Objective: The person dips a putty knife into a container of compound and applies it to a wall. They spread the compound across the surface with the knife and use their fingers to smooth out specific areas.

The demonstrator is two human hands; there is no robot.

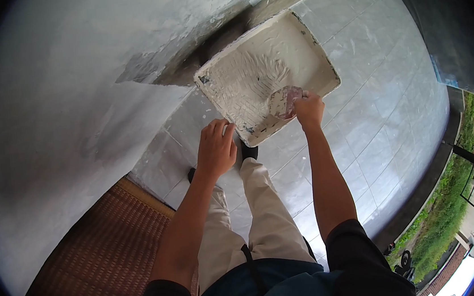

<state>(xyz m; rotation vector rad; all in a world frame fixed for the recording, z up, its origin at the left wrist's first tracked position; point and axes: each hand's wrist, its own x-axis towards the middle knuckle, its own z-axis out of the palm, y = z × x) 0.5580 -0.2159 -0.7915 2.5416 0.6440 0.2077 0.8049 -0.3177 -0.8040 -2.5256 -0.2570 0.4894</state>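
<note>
A shallow rectangular tray [319,54], its rim crusted, holds a thick layer of off-white wet filler [252,66] with ridged marks across it. My right hand [310,110] is closed around a flat scraper [285,102], whose reddish blade is smeared with filler and lies over the tray's near right part. My left hand [217,147] is at the near left corner of the tray, fingers curled against its rim. The undersides of those fingers are hidden.
A grey, patchily coated wall [73,106] rises on the left, with a rough bare patch beside the tray. Grey floor tiles [359,113] lie underneath. A brown woven panel [114,234] stands at lower left. Grass [443,219] and a dark wheel [406,258] appear outside at right.
</note>
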